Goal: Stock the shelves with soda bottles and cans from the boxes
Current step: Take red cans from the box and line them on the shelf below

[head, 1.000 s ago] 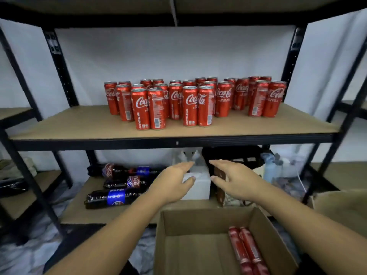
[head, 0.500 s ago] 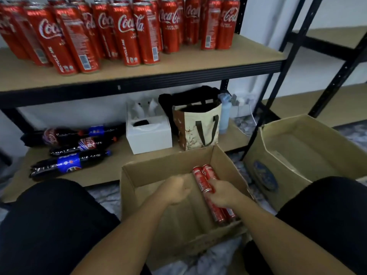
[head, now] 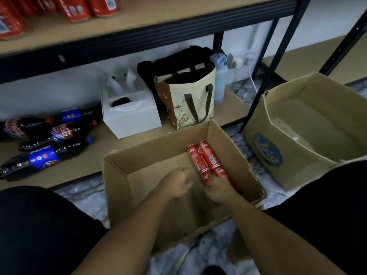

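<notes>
Faced metal shelving (head: 139, 34) across frame top, cardboard box (head: 123, 175) at centre. Saw cans (head: 204, 157) lying along its right side, lengthwise up-frame. Had right hand (head: 220, 190) on their near ends, grip hidden; left hand (head: 176, 183) just left, loosely curled, empty.

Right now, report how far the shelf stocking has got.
Done: red cola cans stand on the upper shelf, soda bottles lie on the lower shelf, and the second cardboard box looks empty of cans. In hand: the right hand is on the near cans in the open cardboard box; the left hand holds nothing. Left: four cans visible in that box.
</notes>
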A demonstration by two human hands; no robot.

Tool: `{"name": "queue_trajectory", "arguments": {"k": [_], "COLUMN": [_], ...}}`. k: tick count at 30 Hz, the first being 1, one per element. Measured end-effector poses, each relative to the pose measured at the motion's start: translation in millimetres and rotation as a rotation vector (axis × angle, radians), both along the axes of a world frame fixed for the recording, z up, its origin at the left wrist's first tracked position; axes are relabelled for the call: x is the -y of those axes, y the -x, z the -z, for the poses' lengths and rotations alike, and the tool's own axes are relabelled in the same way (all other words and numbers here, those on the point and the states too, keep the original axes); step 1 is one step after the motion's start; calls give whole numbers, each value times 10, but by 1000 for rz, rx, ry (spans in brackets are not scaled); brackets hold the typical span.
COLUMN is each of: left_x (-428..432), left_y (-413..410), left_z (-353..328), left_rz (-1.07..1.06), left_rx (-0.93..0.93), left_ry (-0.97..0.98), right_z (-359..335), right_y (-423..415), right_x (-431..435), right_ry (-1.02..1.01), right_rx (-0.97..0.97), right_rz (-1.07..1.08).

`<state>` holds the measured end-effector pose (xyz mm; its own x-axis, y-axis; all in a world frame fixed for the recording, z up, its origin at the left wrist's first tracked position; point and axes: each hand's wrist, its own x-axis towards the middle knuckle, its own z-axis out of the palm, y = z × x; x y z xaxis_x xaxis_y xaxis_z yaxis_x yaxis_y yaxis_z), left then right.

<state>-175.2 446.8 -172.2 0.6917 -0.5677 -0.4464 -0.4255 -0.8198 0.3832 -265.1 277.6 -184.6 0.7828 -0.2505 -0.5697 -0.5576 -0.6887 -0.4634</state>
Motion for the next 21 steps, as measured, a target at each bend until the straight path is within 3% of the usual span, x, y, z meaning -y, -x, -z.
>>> {"name": "queue_trajectory", "arguments": {"k": [8, 14, 18, 21], "left_x": [497, 673, 373, 167], "left_y": [-402, -590, -606, -574], "left_z": [512, 898, 1175, 1298], "left_rz": [112, 101, -51, -436], "left_rx": [97, -22, -1, -12], "left_ry": [-86, -137, 55, 263], "right_z": [598, 698, 732, 755], "right_y": [-190, -267, -405, -492], "right_x": [53, -72, -246, -394], "right_ry": [-19, 74, 124, 182], "right_rx": [2, 13, 68, 41], "right_rz": [186, 245, 286, 247]}}
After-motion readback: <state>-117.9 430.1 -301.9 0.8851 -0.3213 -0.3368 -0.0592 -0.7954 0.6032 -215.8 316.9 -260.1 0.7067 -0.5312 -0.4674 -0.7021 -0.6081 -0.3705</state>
